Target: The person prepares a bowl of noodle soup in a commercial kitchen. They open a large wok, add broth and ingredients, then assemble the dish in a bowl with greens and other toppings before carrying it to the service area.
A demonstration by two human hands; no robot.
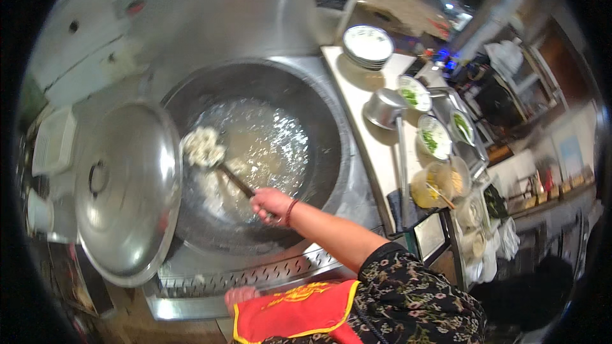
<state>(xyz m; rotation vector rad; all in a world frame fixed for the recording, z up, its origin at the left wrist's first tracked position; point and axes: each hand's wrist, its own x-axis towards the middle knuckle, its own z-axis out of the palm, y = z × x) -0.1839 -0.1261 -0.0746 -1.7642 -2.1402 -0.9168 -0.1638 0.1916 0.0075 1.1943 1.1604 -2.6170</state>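
My right hand (272,206) grips the dark handle of a skimmer ladle (234,177) above a large wok (330,153). Heaped on the ladle's head is pale, lumpy food (203,146) that looks like dumplings or wontons. Cloudy, bubbling liquid (267,138) fills the bottom of the wok, and more pale food shows faintly under its surface. My left hand (241,295) is low near the stove's front edge, partly covered by my red apron (296,308); its fingers cannot be made out.
A big domed metal lid (129,186) leans at the wok's left side. On the right counter (351,81) stand stacked bowls (368,45), a long-handled metal dipper (386,107), bowls with chopped greens (434,137) and a yellow-filled tub (428,188). A slotted metal drain (248,272) runs along the front.
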